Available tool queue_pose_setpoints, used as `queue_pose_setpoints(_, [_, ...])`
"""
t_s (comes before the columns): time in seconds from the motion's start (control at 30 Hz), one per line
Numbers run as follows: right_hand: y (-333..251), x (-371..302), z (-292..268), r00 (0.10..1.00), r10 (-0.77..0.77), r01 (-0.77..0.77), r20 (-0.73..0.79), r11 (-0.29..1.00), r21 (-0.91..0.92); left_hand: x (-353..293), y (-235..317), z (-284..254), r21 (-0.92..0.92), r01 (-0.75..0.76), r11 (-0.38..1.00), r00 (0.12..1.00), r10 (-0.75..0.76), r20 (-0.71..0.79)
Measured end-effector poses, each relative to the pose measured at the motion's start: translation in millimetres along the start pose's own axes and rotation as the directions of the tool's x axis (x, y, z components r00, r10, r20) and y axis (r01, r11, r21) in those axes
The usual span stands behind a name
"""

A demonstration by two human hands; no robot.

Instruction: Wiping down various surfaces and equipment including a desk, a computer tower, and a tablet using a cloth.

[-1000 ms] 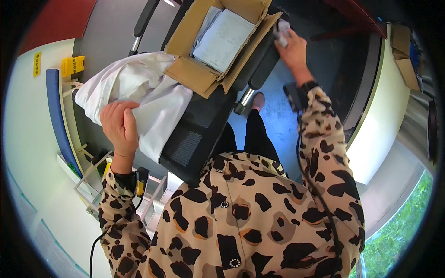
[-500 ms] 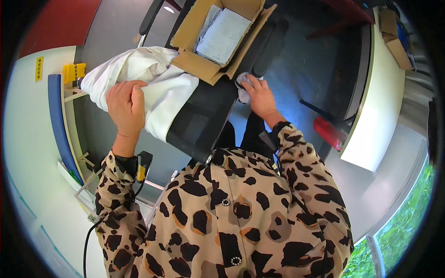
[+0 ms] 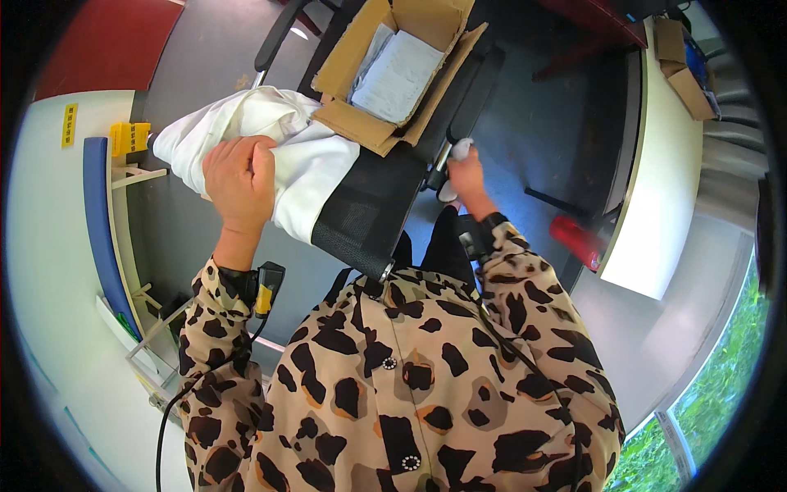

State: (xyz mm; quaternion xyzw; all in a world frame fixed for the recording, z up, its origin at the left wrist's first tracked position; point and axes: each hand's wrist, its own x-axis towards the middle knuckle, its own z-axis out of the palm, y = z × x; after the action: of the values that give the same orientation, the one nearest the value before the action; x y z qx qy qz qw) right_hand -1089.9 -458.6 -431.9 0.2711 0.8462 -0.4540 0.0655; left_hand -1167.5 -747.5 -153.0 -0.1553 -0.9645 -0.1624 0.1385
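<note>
Left hand (image 3: pixel 239 182) closed over a bundle of white cloth (image 3: pixel 270 156), fingers curled into the fabric, grip tight on it. Cloth bundle draped over the top of the black mesh backrest (image 3: pixel 361 215) of an office chair, reaching left past the chair's edge and touching the lower flap of an open cardboard box (image 3: pixel 385 78). Box resting on the chair seat, flaps spread, white wrapped contents (image 3: pixel 402 74) inside. Right hand (image 3: pixel 463 174) lower right of the box, beside the chair's black armrest (image 3: pixel 475 90), grip closed around a small white wad (image 3: pixel 461 149) pressed against the armrest support; whether cloth or paper, cannot tell. Dark watch-like band (image 3: pixel 484 234) on the right wrist, small yellow-and-black device (image 3: pixel 264 287) at the left wrist. Both sleeves in spotted leopard-pattern fabric. Grey floor (image 3: pixel 541 139) beneath the chair. White bench (image 3: pixel 664 164) at right carrying a second cardboard box (image 3: pixel 684 70); red cylinder (image 3: pixel 578 242) lying on the floor just beside its edge. Blue-edged white bench (image 3: pixel 57 246) at left with a yellow object (image 3: pixel 131 135) at its far end.
</note>
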Motion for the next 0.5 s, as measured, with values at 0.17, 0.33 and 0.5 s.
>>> queue_pose_setpoints(0.17, [-5.2,-31.5,-18.7,0.954,-0.122,0.22,0.273,0.905,-0.365,-2.9,-4.6,-1.9,0.011,0.001,1.0,1.0,0.0,-0.031])
queue_pose_setpoints(0.33, [-3.1,-6.5,-81.1,0.915,-0.048,0.208,0.402,0.908,-0.364,-3.2,-3.6,-1.2,0.019,0.001,1.0,1.0,0.0,-0.029])
queue_pose_setpoints(0.5, [-20.8,64.9,-118.1,0.96,-0.274,0.281,0.065,0.931,-0.233,1.9,2.7,-6.9,0.068,0.031,0.997,0.999,-0.033,0.033])
